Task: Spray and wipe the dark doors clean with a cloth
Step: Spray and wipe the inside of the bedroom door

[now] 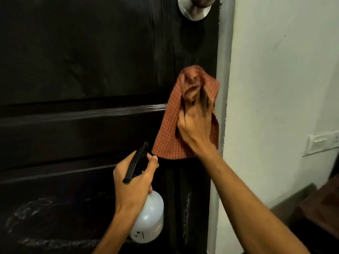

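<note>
A dark panelled door [82, 61] fills the left and middle of the head view. My right hand [195, 123] holds an orange checked cloth [170, 129] bunched against the door's right stile, below the handle. The cloth's loose end hangs down under the hand. My left hand [134, 182] grips a white spray bottle [149, 217] by its black trigger head [136, 160], lower and left of the cloth. White wet streaks show on the door's lower panel.
A round silver door handle plate [194, 10] sits at the top edge. The door's grey frame [224, 88] and a white wall [284, 70] lie to the right. A switch plate [322, 143] is on the wall. Dark furniture [319, 208] stands at lower right.
</note>
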Demonstrator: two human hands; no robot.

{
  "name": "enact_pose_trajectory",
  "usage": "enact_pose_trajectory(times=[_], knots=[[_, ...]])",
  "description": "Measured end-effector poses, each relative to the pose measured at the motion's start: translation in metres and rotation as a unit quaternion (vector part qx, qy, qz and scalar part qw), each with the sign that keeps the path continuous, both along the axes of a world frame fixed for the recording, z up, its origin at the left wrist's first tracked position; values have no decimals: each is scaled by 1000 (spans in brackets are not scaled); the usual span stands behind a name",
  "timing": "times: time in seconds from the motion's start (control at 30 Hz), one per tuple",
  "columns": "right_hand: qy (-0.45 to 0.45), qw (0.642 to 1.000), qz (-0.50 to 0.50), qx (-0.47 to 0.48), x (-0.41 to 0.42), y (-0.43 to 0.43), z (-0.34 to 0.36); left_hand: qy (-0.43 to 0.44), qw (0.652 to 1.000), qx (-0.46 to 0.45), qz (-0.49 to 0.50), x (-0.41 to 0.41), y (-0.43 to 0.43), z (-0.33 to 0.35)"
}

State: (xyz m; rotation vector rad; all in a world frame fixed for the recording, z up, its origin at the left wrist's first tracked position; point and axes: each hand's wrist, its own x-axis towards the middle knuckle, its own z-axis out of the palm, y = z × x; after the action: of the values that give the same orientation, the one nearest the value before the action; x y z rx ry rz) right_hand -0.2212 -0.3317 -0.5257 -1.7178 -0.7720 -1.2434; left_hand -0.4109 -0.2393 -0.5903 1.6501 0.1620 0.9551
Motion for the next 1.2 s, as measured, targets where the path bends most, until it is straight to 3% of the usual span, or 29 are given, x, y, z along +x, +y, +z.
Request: enact_pose_trajectory(times=[0.1,0.27,0.33,0.43,0.5,0.63,0.7,0.8,1.0,1.13,1.2], knots=[[-67,993,-89,26,3,4,37,-16,1000,10,2,3,1,8],[-38,993,-92,-69,-20,8,-42,-24,999,45,-2,7,6,25],[-61,990,-96,-85,-9,4,-10,-35,998,52,-7,8,7,37],[-8,994,-102,-24,0,2,54,-52,997,53,1,8,14,56],[8,991,-135,2,-14,16,52,-61,997,56,9,5,19,64],[-110,971,-112,-183,-33,30,7,-65,997,47,18,-12,34,65],[-79,981,-125,-122,-25,31,23,-60,997,40,24,-25,46,60],[48,987,-151,10,-42,58,41,-52,997,28,44,-47,68,48],[-104,967,-102,-207,-106,134,-37,-44,994,19,98,-100,130,25],[50,984,-141,-97,-119,163,-42,-48,990,7,135,-137,177,4],[21,986,-131,-105,-147,194,-61,-44,987,2,156,-156,205,-9]])
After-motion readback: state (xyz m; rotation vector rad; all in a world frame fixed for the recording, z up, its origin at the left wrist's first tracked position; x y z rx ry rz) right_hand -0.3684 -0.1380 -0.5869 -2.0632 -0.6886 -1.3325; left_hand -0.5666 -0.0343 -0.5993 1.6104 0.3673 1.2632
